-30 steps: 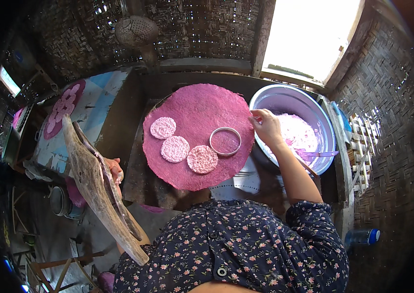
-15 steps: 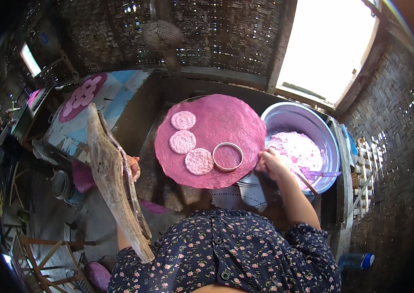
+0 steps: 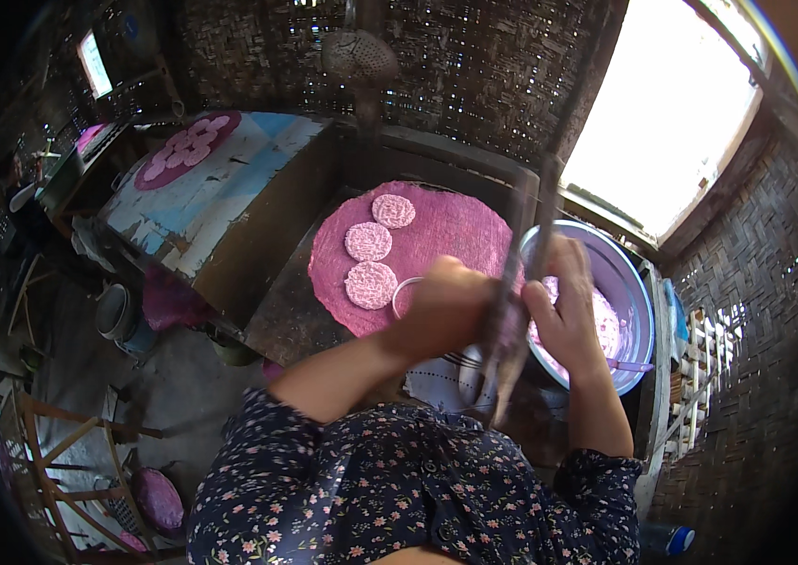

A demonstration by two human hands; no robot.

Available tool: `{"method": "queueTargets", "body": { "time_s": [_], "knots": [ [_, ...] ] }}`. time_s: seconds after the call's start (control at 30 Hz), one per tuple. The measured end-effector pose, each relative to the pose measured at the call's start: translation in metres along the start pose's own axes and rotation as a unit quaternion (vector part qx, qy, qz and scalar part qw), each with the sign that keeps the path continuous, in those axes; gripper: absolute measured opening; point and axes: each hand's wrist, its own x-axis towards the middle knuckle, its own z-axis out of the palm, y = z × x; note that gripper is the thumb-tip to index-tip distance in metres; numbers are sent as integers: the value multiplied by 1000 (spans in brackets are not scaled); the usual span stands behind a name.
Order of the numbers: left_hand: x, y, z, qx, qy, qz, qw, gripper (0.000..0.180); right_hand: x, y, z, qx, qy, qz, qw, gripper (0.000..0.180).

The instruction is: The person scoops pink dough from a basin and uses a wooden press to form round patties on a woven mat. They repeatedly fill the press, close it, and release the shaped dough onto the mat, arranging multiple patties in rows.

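Note:
My left hand (image 3: pixel 460 297) reaches across to the right and is closed on a long, split, brown woody piece (image 3: pixel 509 348), upright and smeared by motion. My right hand (image 3: pixel 564 301) is beside the woody piece, over the tub's near side; blur hides whether its fingers grip the piece. Behind my left hand is a round pink mat (image 3: pixel 456 217) bearing three grainy pink discs (image 3: pixel 369 242) in a curved row. A ring mould (image 3: pixel 401 294) beside the nearest disc is partly covered by my hand. The blue tub (image 3: pixel 639 282) holds pink-white grainy mix (image 3: pixel 606 325) and a purple-handled utensil (image 3: pixel 630 365).
To the left is a worn blue-white tabletop (image 3: pixel 258 169) with another disc-covered mat (image 3: pixel 159 174). A bright window opening (image 3: pixel 667 104) is at the far right. Wooden chair parts (image 3: pixel 69 424) and a bucket (image 3: pixel 116 315) stand at left; a bottle (image 3: pixel 677 540) is at lower right.
My left hand has swung the woody piece from the left across to the right, turning it edge-on. My right hand has left the mat's edge and risen beside it. The view has shifted slightly.

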Motion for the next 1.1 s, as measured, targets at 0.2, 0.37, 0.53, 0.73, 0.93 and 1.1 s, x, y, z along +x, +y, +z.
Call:
{"method": "queueTargets", "body": {
  "time_s": [0.2,0.37,0.53,0.73,0.93,1.1],
  "knots": [
    [16,17,26,-126,-54,47,989,15,-19,-48,-47,-117,-52,-197,972,43],
    [29,33,21,-48,-50,118,991,15,-54,-38,-96,135,-81,208,965,45],
    [27,-13,31,-19,-51,34,998,14,-74,-9,-165,72,267,241,930,54],
    [54,-10,62,-583,-51,8,811,42,-79,40,-106,329,566,-14,756,19],
    [46,-24,-23,-697,225,-113,672,36,-34,37,9,356,254,22,899,62],
    [-11,-57,-102,-607,397,-30,688,23,2,22,76,65,-128,-37,989,83]
  ]
}}
